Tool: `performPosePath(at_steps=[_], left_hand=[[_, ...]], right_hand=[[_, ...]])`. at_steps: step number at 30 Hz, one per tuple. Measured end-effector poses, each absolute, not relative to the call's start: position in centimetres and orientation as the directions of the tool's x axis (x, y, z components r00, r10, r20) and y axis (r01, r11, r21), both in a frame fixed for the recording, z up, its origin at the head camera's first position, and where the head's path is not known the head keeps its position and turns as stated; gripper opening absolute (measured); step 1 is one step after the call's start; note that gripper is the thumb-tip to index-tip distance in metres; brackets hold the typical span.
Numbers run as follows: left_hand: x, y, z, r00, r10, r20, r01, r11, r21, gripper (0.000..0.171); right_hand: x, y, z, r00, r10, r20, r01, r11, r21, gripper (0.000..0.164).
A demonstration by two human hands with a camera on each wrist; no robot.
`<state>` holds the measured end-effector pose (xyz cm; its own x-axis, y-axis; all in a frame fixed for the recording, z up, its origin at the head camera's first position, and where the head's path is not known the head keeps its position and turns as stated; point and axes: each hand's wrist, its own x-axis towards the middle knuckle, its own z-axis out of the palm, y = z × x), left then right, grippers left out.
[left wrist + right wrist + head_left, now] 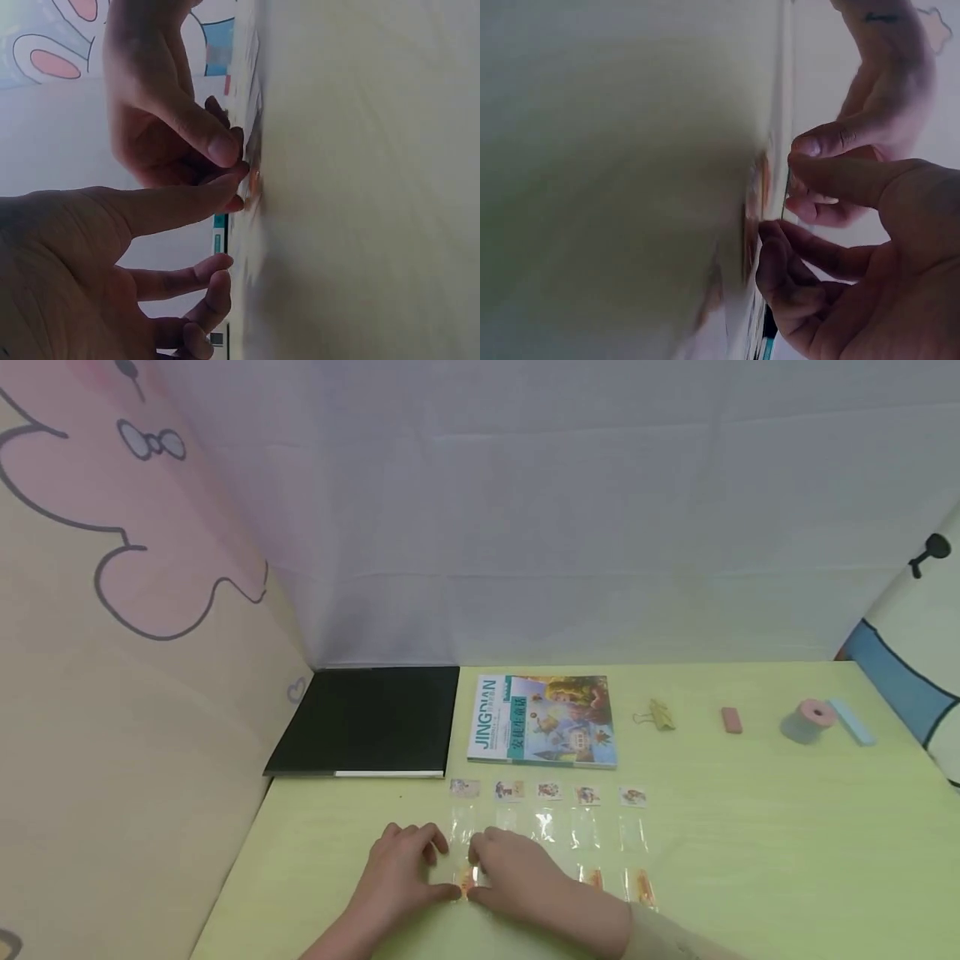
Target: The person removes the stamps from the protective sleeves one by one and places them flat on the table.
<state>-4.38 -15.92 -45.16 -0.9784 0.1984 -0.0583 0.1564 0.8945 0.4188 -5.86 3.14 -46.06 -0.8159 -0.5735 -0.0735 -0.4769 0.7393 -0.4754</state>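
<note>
A small clear plastic sleeve with an orange patch (467, 878) lies on the table between my hands. My left hand (401, 870) is at its left side, the thumb reaching its near end and the other fingers loosely bent. From the right, my right hand (525, 877) meets it, thumb tip close to the left thumb and index finger bent beside the sleeve. In the right wrist view the right thumb and index finger stand apart, and the orange patch (763, 180) is blurred. Several stamp-like picture cards (465, 788) lie in a row beyond the hands. My right forearm hides some sleeves.
More clear sleeves (633, 835) lie to the right, some with orange patches (645, 887). Behind are a black folder (367, 718), a picture book (558, 722), a yellow binder clip (662, 716), a pink eraser (731, 720), a pink-ended roll (806, 722) and a light-blue bar (851, 722).
</note>
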Motion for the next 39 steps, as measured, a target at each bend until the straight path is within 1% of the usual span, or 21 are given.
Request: performPosePath(at_steps=[3,7,14,22,28,33,36,39], left_hand=[[-3.9,-16.0,-45.5,-0.969,0.236,-0.068,0.186,0.886,0.425,0.044],[-3.7,-16.0,-46.0,-0.966,0.247,-0.078,0.189,0.877,0.441,0.041],[-3.5,-16.1,-46.4,-0.969,0.240,-0.052,0.193,0.875,0.444,0.047],[-3.4,-16.0,-46.4,-0.966,0.257,-0.034,0.210,0.852,0.480,0.038],[-3.4,-16.0,-46.5,-0.971,0.230,-0.061,0.169,0.849,0.501,0.041],[-3.2,-16.0,-46.4,-0.973,0.224,-0.055,0.165,0.843,0.512,0.037],[-3.2,-15.9,-46.4,-0.973,0.229,-0.038,0.175,0.830,0.530,0.034],[-3.2,-16.0,-46.4,-0.976,0.215,-0.045,0.150,0.803,0.576,0.028]], right_hand=[[-5.3,2.1,-46.3,-0.818,-0.575,-0.033,-0.522,0.764,-0.378,0.036],[-5.1,1.6,-46.1,-0.821,-0.571,0.009,-0.544,0.777,-0.317,0.037],[-5.0,1.4,-46.1,-0.832,-0.554,0.011,-0.532,0.792,-0.299,0.040],[-5.0,1.4,-45.9,-0.831,-0.555,0.035,-0.537,0.786,-0.307,0.036],[-5.0,1.4,-46.0,-0.824,-0.562,0.068,-0.548,0.762,-0.345,0.028],[-5.2,1.2,-46.2,-0.818,-0.564,0.108,-0.558,0.735,-0.385,0.016],[-5.4,1.2,-46.2,-0.827,-0.548,0.124,-0.535,0.701,-0.472,0.011],[-5.8,1.6,-45.9,-0.843,-0.527,0.103,-0.471,0.634,-0.614,0.012]])
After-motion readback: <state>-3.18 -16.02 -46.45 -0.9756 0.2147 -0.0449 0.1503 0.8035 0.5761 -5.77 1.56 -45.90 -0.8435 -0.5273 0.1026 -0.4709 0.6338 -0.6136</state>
